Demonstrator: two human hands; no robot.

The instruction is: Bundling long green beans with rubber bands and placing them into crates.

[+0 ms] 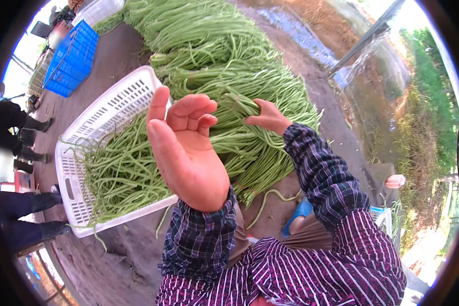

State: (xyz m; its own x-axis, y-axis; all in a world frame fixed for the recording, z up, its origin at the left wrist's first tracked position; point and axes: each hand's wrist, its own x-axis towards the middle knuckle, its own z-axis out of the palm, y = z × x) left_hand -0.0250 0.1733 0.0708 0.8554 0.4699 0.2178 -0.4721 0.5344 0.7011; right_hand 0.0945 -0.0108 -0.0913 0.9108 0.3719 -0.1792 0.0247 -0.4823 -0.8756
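Observation:
My left hand (191, 157) is raised palm up near the camera, fingers curled and apart, with nothing in it. It blocks part of the white plastic crate (120, 225), which holds loose green yard-long beans (126, 172). To the right, my right hand (269, 116) grips a bundle of long beans (243, 105) near one end. That bundle lies over a large pile of long beans (214, 49), many tied in bunches, on the ground.
A blue plastic crate (70, 59) stands at the upper left. People's dark-clad legs (30, 206) are beyond the white crate. A stray bean (264, 202) lies by my blue shoe (298, 216). Plastic sheeting (382, 69) and plants are at the right.

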